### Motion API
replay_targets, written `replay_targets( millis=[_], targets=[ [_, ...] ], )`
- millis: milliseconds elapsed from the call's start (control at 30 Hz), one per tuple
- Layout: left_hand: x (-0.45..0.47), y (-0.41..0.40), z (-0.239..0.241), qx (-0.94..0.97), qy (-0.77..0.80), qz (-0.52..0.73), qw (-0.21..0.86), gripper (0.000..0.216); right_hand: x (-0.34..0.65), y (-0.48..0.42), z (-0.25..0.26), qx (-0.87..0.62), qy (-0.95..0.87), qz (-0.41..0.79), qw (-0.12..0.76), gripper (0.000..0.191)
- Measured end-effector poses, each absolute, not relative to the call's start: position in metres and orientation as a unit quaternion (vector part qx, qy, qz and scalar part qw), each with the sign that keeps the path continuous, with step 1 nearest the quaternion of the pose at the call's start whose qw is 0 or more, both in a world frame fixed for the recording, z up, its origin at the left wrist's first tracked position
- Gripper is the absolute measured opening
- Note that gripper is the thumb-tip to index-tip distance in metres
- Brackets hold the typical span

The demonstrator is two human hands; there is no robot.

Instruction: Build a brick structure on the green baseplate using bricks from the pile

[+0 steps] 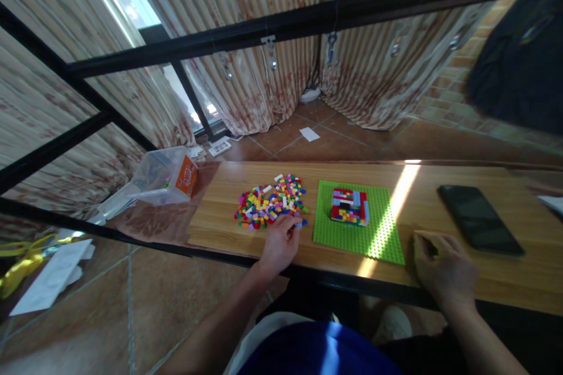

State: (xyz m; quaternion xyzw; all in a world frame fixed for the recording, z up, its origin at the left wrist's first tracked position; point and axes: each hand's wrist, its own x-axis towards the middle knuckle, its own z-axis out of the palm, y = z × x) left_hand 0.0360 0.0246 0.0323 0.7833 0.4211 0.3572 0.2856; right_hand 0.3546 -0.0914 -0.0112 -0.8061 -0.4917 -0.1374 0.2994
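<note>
Blue clothing (299, 351) is nearest. Left of the green baseplate (343, 237), my left hand (280, 243) touches loose bricks (264, 202); right, my right hand (445, 265) curls, both grips unclear. Far left, a clear box (152, 179) holds coloured bits (166, 182).

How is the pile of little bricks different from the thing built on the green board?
The brick pile lies loose and scattered; the built block is packed together in a boxy shape.
The brick pile sits on the wooden table; the built block sits on the green board.
The brick pile spreads wider than the built block.
Both show many bright colors.
</note>
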Motion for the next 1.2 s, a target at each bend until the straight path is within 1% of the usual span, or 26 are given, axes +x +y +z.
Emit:
replay_targets(
  millis=[167,333,500,767,867,1000,1200],
  targets=[
    [0.018,0.026,0.034,0.790,0.451,0.317,0.268,0.017,0.357,-0.092,-0.013,-0.812,-0.487,-0.138,0.290,0.033],
    [0.014,0.028,0.032,0.797,0.474,0.276,0.253,0.019,0.357,-0.093,-0.013,-0.822,-0.478,-0.127,0.283,0.034],
    [0.016,0.031,0.030,0.787,0.503,0.275,0.229,0.022,0.357,-0.094,-0.012,-0.821,-0.479,-0.124,0.284,0.034],
    [0.019,0.048,0.034,0.759,0.539,0.307,0.195,0.024,0.359,-0.094,-0.013,-0.817,-0.487,-0.134,0.277,0.034],
    [0.026,0.061,0.041,0.763,0.557,0.277,0.175,0.023,0.358,-0.094,-0.012,-0.816,-0.489,-0.140,0.275,0.034],
    [0.035,0.077,0.047,0.784,0.564,0.211,0.149,0.030,0.358,-0.094,-0.012,-0.818,-0.488,-0.142,0.269,0.033],
    [0.041,0.086,0.048,0.813,0.539,0.167,0.146,0.037,0.359,-0.095,-0.013,-0.818,-0.491,-0.134,0.269,0.032]
  ],
)
